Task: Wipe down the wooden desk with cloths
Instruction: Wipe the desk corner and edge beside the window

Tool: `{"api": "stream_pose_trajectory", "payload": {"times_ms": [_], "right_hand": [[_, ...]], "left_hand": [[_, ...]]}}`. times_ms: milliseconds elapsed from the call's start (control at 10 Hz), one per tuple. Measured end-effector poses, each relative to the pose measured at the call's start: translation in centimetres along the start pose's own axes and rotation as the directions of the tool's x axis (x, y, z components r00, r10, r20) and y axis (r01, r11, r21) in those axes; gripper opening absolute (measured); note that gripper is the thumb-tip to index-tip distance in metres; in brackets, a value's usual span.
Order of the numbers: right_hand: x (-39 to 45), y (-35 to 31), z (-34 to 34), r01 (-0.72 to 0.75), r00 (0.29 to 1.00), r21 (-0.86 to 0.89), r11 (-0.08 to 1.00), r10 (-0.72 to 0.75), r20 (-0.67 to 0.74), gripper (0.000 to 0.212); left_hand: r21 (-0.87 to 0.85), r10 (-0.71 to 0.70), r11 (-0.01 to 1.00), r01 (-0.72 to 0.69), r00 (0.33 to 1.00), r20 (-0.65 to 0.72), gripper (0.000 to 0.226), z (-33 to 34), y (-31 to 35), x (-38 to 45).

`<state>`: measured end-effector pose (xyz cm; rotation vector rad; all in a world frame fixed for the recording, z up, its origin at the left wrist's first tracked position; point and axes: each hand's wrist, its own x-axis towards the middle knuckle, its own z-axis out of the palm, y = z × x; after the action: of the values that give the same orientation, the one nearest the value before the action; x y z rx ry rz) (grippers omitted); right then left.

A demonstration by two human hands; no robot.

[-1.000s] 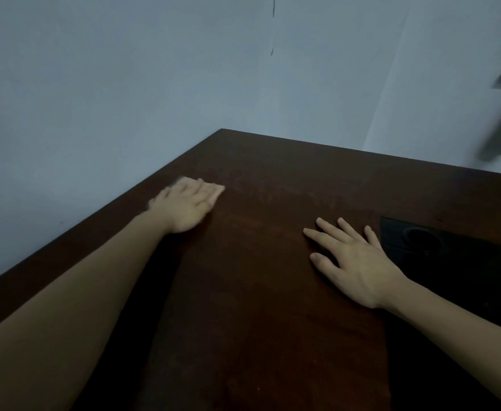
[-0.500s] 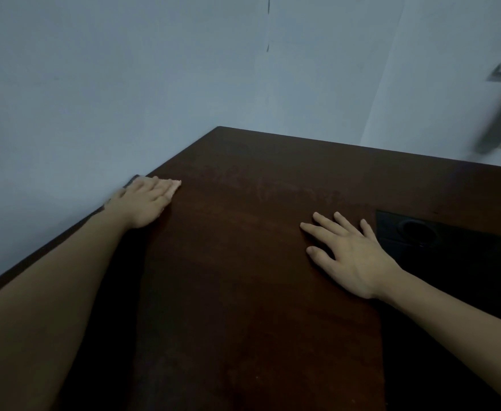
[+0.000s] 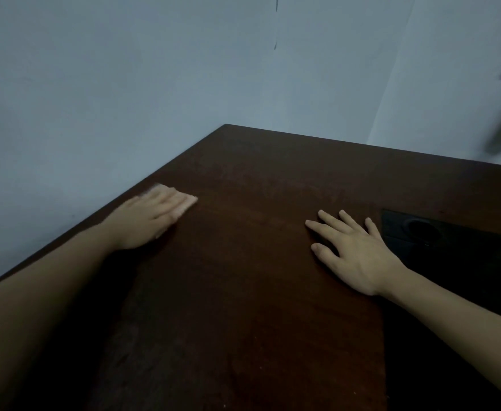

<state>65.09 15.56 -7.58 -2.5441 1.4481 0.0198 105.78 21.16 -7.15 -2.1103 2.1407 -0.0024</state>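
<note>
At nine o'clock on the dark wooden table, the left hand presses a pale cloth flat, no grip, fingers straight; at three o'clock the right hand rests splayed, holding nothing, beside a black inset panel.

Dark wooden desk bears pale cloth, black panel.

On the desk, the left hand lies on a cloth by the left edge; the right hand lies flat beside a socket panel
</note>
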Motion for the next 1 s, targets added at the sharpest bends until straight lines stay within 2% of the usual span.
{"api": "stream_pose_trajectory", "payload": {"times_ms": [100,200,300,400,500,600,700,800,900,1000], "right_hand": [[0.0,0.0,-0.1,-0.001,1.000,0.003,1.000,0.001,-0.004,0.056],[-0.1,0.1,-0.1,0.000,1.000,0.008,1.000,0.000,-0.012,0.056],[0.0,0.0,-0.1,-0.001,1.000,0.009,1.000,0.001,-0.010,0.056],[0.0,0.0,0.0,0.005,1.000,0.014,1.000,-0.005,-0.012,0.056],[0.0,0.0,0.0,0.005,1.000,0.005,1.000,-0.005,-0.011,0.056],[0.0,0.0,0.1,0.005,1.000,0.003,1.000,-0.005,-0.012,0.056],[0.0,-0.1,0.0,0.002,1.000,0.004,1.000,-0.002,-0.011,0.056],[0.0,-0.1,-0.1,0.001,1.000,0.007,1.000,-0.001,-0.013,0.056],[-0.1,-0.2,-0.1,-0.003,1.000,0.013,1.000,0.003,-0.012,0.056],[-0.1,-0.2,-0.2,-0.002,1.000,0.016,1.000,0.002,-0.014,0.056]], "left_hand": [[-0.066,-0.174,0.982,0.177,0.984,0.048,0.054,-0.4,-1.4,2.3],[-0.025,-0.255,0.966,0.257,0.965,0.066,0.076,-0.5,-1.3,4.3],[0.098,-0.204,0.976,0.193,0.972,0.116,0.065,-0.7,2.1,4.1],[0.066,-0.003,0.998,0.001,0.999,0.036,0.060,-0.8,6.4,1.1],[0.040,0.225,0.974,-0.224,0.974,-0.017,0.073,0.5,7.6,-2.7],[-0.031,0.176,0.984,-0.175,0.983,0.043,0.073,0.5,7.5,-5.0],[-0.022,0.101,0.995,-0.100,0.993,0.067,0.051,0.1,5.7,-4.0],[0.015,-0.062,0.998,0.062,0.997,0.049,0.064,-0.1,3.0,-1.2],[-0.040,-0.272,0.960,0.277,0.958,0.091,0.057,-0.4,2.3,1.6],[-0.007,-0.239,0.970,0.242,0.963,0.126,0.056,-0.5,4.5,2.8]]}}
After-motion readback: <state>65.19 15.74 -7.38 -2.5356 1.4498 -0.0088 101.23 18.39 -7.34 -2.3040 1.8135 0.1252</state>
